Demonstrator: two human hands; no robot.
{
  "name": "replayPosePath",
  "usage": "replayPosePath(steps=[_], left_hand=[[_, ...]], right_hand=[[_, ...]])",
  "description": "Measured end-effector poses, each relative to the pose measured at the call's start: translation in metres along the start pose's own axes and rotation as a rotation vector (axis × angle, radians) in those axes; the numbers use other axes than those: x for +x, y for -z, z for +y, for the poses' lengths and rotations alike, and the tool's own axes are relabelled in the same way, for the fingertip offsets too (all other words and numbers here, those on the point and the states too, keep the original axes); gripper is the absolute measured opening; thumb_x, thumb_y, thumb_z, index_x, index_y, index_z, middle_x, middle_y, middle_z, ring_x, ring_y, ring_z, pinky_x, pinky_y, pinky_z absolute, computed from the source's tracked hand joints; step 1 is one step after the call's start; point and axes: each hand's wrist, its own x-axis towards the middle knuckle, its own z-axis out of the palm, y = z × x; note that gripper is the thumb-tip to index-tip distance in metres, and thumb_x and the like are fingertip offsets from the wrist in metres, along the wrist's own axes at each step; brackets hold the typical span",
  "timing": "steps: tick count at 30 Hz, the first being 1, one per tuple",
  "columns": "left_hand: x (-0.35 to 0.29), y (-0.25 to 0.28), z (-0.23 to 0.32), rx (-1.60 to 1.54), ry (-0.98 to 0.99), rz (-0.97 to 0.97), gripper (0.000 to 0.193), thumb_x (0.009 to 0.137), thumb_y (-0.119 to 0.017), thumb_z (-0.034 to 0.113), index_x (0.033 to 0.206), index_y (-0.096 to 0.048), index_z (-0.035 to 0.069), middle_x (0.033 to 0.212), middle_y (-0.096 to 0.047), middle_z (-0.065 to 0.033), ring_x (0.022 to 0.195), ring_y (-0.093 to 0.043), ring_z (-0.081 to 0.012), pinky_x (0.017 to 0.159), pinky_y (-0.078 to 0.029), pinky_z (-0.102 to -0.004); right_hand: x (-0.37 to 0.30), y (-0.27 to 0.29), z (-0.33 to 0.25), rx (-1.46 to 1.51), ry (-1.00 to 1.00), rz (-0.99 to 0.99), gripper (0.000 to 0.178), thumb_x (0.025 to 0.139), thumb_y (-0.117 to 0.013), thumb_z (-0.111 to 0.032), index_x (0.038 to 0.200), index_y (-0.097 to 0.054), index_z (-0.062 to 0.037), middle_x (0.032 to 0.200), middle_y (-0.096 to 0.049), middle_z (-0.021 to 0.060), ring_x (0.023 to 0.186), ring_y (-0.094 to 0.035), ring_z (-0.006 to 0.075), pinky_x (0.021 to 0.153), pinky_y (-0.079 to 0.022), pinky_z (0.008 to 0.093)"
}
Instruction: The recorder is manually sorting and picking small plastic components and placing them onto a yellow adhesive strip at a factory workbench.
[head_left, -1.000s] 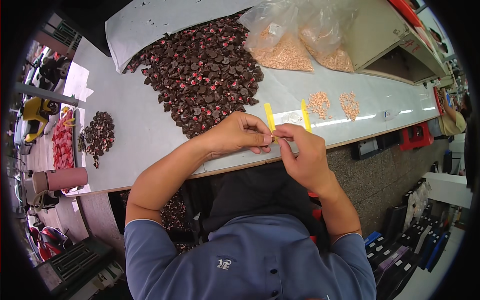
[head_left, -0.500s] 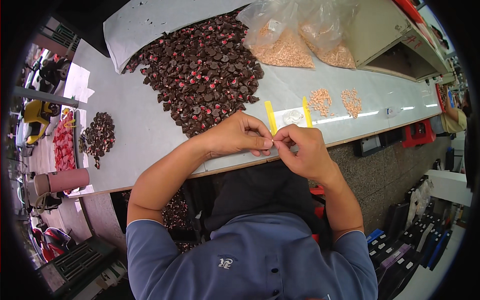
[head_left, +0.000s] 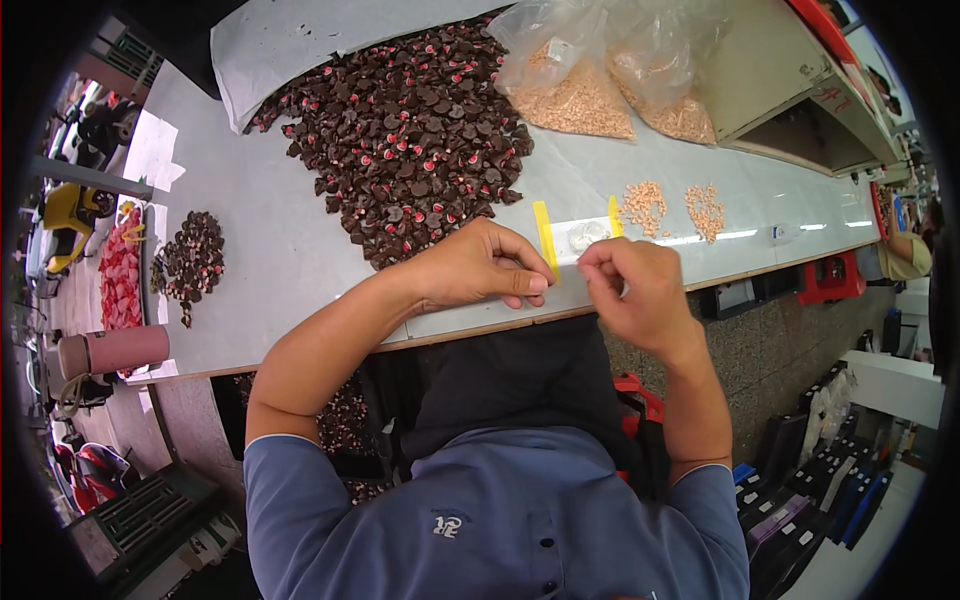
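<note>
My left hand (head_left: 488, 268) is closed in a pinch over the front edge of the table; whatever sits between thumb and forefinger is too small to make out. To its right, my right hand (head_left: 640, 292) is also closed, thumb and forefinger together beside a white strip (head_left: 566, 258). Yellow tape (head_left: 545, 240) marks both ends of that strip, and a small whitish, translucent round blob (head_left: 588, 236) lies on it. Beyond my left hand spreads a big heap of small dark brown pieces (head_left: 410, 150), some with pink-red faces. Small tan pieces (head_left: 644, 205) lie loose past my right hand.
Another small tan pile (head_left: 705, 212) lies farther right. Clear bags of tan pieces (head_left: 575, 100) stand at the back near a beige metal box (head_left: 800, 100). On the left are a smaller dark pile (head_left: 192, 258), a tray of red pieces (head_left: 122, 270) and a pink bottle (head_left: 125, 348).
My hands were touching at the fingertips and are now apart. The right hand has moved right and toward the taped white strip; the left has stayed nearly in place.
</note>
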Motion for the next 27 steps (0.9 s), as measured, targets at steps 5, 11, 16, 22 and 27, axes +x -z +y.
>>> replayPosePath(steps=[5,11,16,22,27], left_hand=[[-0.001,0.0,0.001,0.014,-0.017,0.002,0.022,0.089,-0.072,0.01,0.108,-0.07,-0.002,0.099,-0.073,-0.0095,0.089,-0.071,-0.0159,0.07,-0.056,-0.0251],[0.002,0.003,-0.005,-0.013,-0.055,-0.021,0.021,0.091,-0.069,0.007,0.109,-0.069,-0.004,0.105,-0.071,-0.012,0.09,-0.07,-0.0158,0.071,-0.056,-0.0245],[0.001,0.002,-0.002,-0.073,-0.061,0.005,0.024,0.091,-0.069,0.007,0.111,-0.067,-0.005,0.106,-0.071,-0.0132,0.089,-0.07,-0.0163,0.071,-0.056,-0.0248],[0.001,0.002,-0.001,-0.06,-0.049,-0.003,0.025,0.091,-0.069,0.008,0.113,-0.067,-0.004,0.107,-0.071,-0.0133,0.088,-0.07,-0.0165,0.072,-0.056,-0.0253],[0.001,0.003,-0.003,-0.084,-0.062,-0.003,0.026,0.092,-0.068,0.008,0.115,-0.067,-0.003,0.107,-0.071,-0.0134,0.089,-0.07,-0.0166,0.073,-0.056,-0.0261]], right_hand=[[0.016,0.026,0.006,-0.362,0.114,-0.073,0.014,0.077,-0.069,0.0,0.086,-0.061,-0.0066,0.064,-0.061,0.0082,0.056,-0.061,0.0275,0.052,-0.046,0.0377],[0.026,0.025,0.005,-0.511,0.097,-0.193,0.011,0.08,-0.068,-0.004,0.085,-0.059,-0.0071,0.064,-0.061,0.0095,0.058,-0.061,0.0294,0.054,-0.046,0.0405],[0.028,0.023,0.005,-0.555,0.109,-0.237,0.009,0.082,-0.067,-0.006,0.084,-0.058,-0.0076,0.063,-0.06,0.0093,0.057,-0.061,0.0296,0.054,-0.046,0.0408],[0.029,0.022,0.003,-0.536,0.135,-0.202,0.01,0.081,-0.068,-0.005,0.082,-0.059,-0.0071,0.062,-0.059,0.0085,0.055,-0.06,0.0278,0.052,-0.045,0.0393],[0.02,0.015,-0.01,-0.308,0.077,-0.073,0.01,0.08,-0.07,0.001,0.082,-0.062,-0.0041,0.062,-0.06,0.0064,0.051,-0.059,0.0201,0.048,-0.044,0.0313]])
